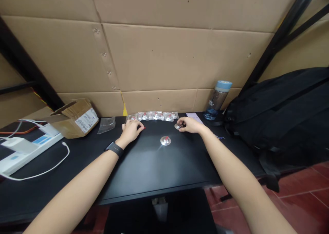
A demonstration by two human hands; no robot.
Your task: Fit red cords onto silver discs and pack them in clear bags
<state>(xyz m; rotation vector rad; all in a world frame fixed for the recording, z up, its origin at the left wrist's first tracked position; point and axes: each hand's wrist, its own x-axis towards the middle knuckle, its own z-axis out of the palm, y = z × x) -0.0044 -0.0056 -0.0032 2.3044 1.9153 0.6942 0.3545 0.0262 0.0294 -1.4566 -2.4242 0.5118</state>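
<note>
My left hand (131, 131), with a dark watch (114, 149) at the wrist, is closed in a pinch. A small red piece (144, 127) shows at its fingertips, too small to make out its kind. Over to the right, my right hand (190, 125) grips a small round silver metal disc (177, 126) by its edge, fingers covering part of it. Between the hands and closer to the front lies a silver domed disc (165, 141) with a red mark or piece on top. Behind them, several similar discs sit in a row of clear plastic packaging (155, 115).
At the left are an opened cardboard box (77, 121), a clear plastic bag (106, 125) and a white power strip (31, 155) with a white cable (51, 171). A blue-lidded water bottle (217, 100) and a black backpack (280, 117) stand at the right. Cardboard (159, 56) lines the back.
</note>
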